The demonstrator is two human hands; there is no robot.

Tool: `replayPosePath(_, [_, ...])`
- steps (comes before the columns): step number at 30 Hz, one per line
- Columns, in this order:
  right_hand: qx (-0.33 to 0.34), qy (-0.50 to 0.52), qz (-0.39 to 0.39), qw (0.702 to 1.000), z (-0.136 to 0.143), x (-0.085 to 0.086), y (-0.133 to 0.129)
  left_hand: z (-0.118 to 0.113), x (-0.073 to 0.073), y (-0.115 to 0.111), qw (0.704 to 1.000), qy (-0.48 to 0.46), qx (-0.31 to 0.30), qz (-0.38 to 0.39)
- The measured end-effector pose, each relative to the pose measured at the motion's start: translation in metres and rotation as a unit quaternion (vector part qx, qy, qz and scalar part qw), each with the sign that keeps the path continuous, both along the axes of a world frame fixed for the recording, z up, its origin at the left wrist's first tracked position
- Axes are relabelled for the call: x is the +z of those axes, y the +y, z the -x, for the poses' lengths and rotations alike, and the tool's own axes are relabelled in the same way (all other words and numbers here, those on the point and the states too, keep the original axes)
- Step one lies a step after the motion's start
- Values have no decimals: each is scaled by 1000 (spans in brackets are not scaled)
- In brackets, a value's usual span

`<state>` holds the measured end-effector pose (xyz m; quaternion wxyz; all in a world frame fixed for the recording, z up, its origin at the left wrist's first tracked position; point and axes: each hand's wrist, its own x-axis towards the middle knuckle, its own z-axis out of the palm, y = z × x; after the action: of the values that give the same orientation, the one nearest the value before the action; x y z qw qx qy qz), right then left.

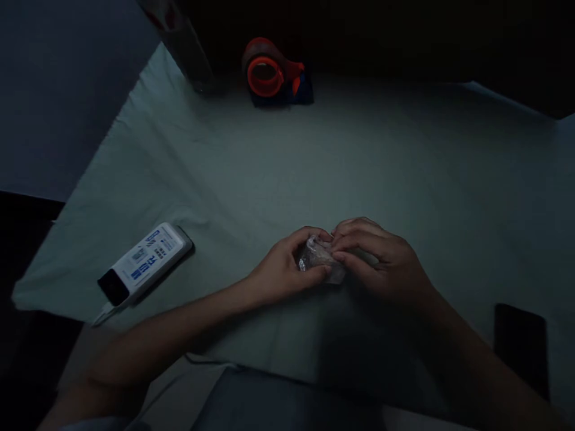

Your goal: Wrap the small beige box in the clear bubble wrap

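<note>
Toward the near side of the cloth-covered worktop (pixel 278 167), a small packet in clear, crinkled plastic (pixel 320 254) sits between the person's two hands, gripped from both ends. The left hand (pixel 281 266) holds its left part: the index finger curves along the far side, the thumb lies across the near side, and the wrinkled plastic shows in the gap between them. The right hand (pixel 386 257) comes in from the other side, its fingers bunched close together and their tips pressed on the packet's right end, near the left index fingertip. A pale lower corner of the packet pokes out below the left thumb, toward the person. What is inside the plastic is too dim to tell, as is whether the packet touches the cloth.

Well to the left of the hands lies a white power bank (pixel 146 260) with blue print and a black end, a white cable (pixel 104 312) plugged into that end. An orange-red tape dispenser (pixel 265 76) stands at the far side, near a cylindrical container (pixel 191 54). Off to the right, beyond the right forearm, lies a dark smartphone (pixel 523 344).
</note>
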<state>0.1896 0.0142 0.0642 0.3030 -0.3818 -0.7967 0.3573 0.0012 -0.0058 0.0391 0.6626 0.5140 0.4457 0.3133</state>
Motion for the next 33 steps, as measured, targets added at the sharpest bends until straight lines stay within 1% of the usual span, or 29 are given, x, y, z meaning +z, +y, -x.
replayPosePath(3, [53,-8,-4,999,-2,0,-2,1,4,1,1000,-17,-9,9])
replayPosePath(5, [60,-14,-26,998,-2,-2,-4,2,3,2,999,-27,-8,29])
replayPosePath(8, [51,-50,-92,993,1,-5,-11,3,-2,0,997,-41,-3,60])
replayPosePath(10, [54,-96,-138,984,1,-6,-16,5,-6,-1,999,-38,-6,36])
replayPosePath(12, [57,-109,-159,980,-2,-7,-19,7,-9,-2,999,-15,-16,-34])
replayPosePath(13, [47,-95,-158,982,-5,-7,-20,9,-11,-2,997,-4,-23,-77])
replayPosePath(15, [-6,-39,-131,991,-12,-9,-19,11,-16,-1,987,6,-39,-156])
replayPosePath(17, [-64,8,-89,994,-20,-14,-17,11,-23,1,975,-1,-60,-216])
replayPosePath(18, [-77,18,-65,995,-22,-17,-16,11,-28,2,968,-3,-70,-239])
replayPosePath(19, [-76,20,-41,996,-24,-21,-16,10,-33,4,963,-1,-79,-259])
replayPosePath(21, [-51,11,-6,999,-23,-28,-17,9,-43,7,954,13,-90,-286])
replayPosePath(24, [-36,-6,4,999,-18,-34,-20,9,-52,11,935,73,-106,-330])
replayPosePath(27, [-39,-16,-3,999,-15,-32,-22,16,-51,12,916,139,-118,-358])
replayPosePath(30, [-76,-3,-11,997,-18,-31,-24,28,-46,9,914,169,-118,-351])
replayPosePath(33, [-139,19,-14,990,-24,-35,-28,40,-41,2,917,177,-69,-350])
